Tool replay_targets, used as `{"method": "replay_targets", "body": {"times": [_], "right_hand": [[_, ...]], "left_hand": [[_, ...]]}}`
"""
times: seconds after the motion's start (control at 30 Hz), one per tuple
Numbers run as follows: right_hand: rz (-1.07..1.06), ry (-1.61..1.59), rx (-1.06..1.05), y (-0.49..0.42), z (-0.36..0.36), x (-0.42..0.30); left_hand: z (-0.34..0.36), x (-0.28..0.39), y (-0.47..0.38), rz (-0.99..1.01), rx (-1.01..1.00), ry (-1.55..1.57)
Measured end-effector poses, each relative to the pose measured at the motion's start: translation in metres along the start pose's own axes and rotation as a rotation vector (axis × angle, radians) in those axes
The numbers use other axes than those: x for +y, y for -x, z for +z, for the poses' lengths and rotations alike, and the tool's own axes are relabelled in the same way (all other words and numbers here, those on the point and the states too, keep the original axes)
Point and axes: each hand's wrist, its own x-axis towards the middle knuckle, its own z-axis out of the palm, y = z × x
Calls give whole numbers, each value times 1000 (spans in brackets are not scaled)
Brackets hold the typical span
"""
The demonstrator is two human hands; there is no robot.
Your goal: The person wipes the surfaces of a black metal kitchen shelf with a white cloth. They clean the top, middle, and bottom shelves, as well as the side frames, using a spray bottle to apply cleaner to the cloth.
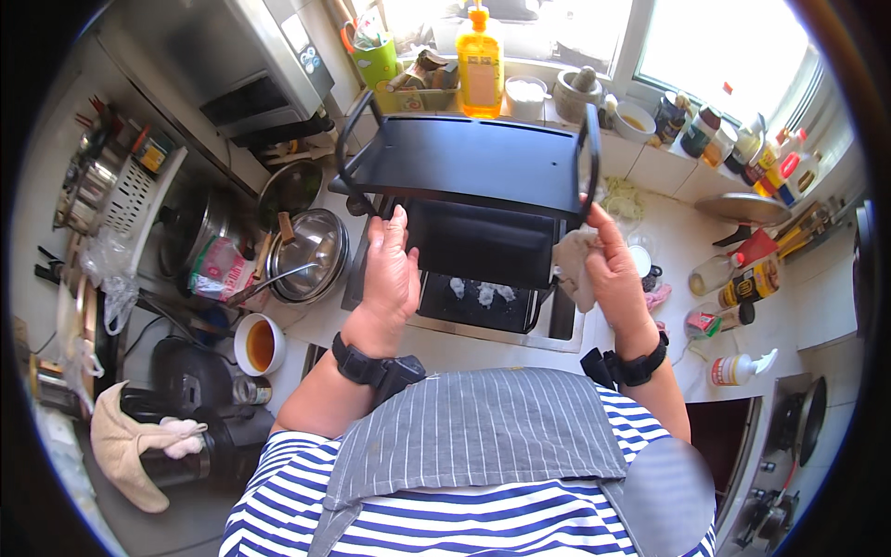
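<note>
A black metal tiered rack [480, 160] with looped side frames is held tilted over a stainless steel sink [567, 327]. My left hand [390, 275] grips its left side near the edge of the upper shelf, the fingers partly hidden. On the right, my right hand [616, 268] pinches a crumpled pale cloth [576, 268], with its fingertips at the rack's right corner. Below the upper shelf is a second black panel [480, 244]. Clumps of white foam [487, 294] lie on the lowest black surface, beside a black rail.
Nested steel bowls [310, 257] with a ladle stand left of the sink, near a white bowl of brown liquid [259, 344]. An orange soap bottle [480, 66] and a stone mortar [578, 94] line the windowsill. Several bottles and a spray bottle [741, 367] are at right.
</note>
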Motion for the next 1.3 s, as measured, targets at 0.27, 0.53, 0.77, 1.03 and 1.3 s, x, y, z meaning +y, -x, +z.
{"method": "replay_targets", "body": {"times": [0.27,0.53,0.77,1.03,1.3], "right_hand": [[35,-125,-199,29,-67,49],[198,-244,-100,73,-124,86],[290,-367,-72,84,-140,95],[239,-383,-53,83,-146,95],[299,-408,-58,89,-147,115]], "left_hand": [[108,-32,13,-183,-290,302],[141,-27,11,35,-185,259],[162,43,23,124,-305,329],[167,135,62,63,-698,289],[161,181,99,157,-774,193]]}}
